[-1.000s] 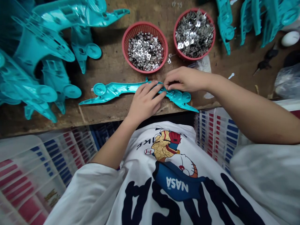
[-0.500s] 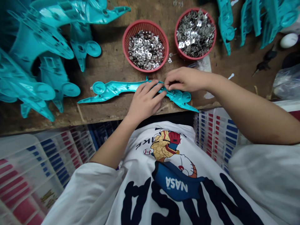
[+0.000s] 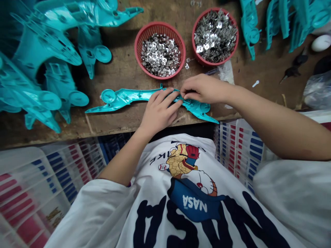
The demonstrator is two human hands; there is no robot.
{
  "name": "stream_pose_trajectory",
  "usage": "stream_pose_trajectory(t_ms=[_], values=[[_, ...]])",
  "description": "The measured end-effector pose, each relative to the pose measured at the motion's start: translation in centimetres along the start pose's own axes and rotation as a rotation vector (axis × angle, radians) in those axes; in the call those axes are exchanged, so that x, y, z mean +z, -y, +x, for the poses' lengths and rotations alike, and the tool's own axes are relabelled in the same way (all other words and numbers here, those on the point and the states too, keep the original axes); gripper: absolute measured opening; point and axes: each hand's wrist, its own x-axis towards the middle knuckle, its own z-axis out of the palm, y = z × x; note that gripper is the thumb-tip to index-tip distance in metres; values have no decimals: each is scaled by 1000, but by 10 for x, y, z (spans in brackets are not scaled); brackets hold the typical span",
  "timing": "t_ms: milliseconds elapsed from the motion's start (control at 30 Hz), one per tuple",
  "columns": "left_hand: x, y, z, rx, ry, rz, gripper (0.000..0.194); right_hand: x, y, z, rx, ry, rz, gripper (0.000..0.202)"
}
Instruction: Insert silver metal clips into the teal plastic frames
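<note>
A long curved turquoise plastic part [image 3: 126,98] lies lengthwise near the table's front edge, hollow side up, with a round disc close to either end. Across its right half rests my left hand [image 3: 160,110], fingers stretched and slightly apart over the plastic. My right hand [image 3: 198,89] is closed in a pinch just beside the left fingertips, over the same part. Whatever sits between its thumb and forefinger is hidden. Behind the hands stands a red basket [image 3: 137,57] of small shiny metal pieces [image 3: 161,55]. Another red basket [image 3: 196,57] to its right holds flat metal clips [image 3: 216,36].
Similar turquoise parts [image 3: 59,44] are heaped at the left, and more [image 3: 297,24] stand at the back right. A few loose metal pieces [image 3: 187,65] lie between the baskets. At the right are a plastic bag [image 3: 317,89] and a white round object [image 3: 320,43]. Plastic crates [image 3: 238,144] sit below the table edge.
Almost nothing differs. Both hands keep their places on the turquoise part, with the right hand shifted very slightly left.
</note>
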Motion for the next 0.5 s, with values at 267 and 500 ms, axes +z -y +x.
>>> stream_pose_trajectory(t_ms=[267, 500], values=[[-1, -1, 0, -8, 2, 13, 48, -4, 0, -1, -16, 44, 15, 20], [-3, -3, 1, -19, 18, 5, 48, -3, -2, -1, -23, 43, 10, 21]])
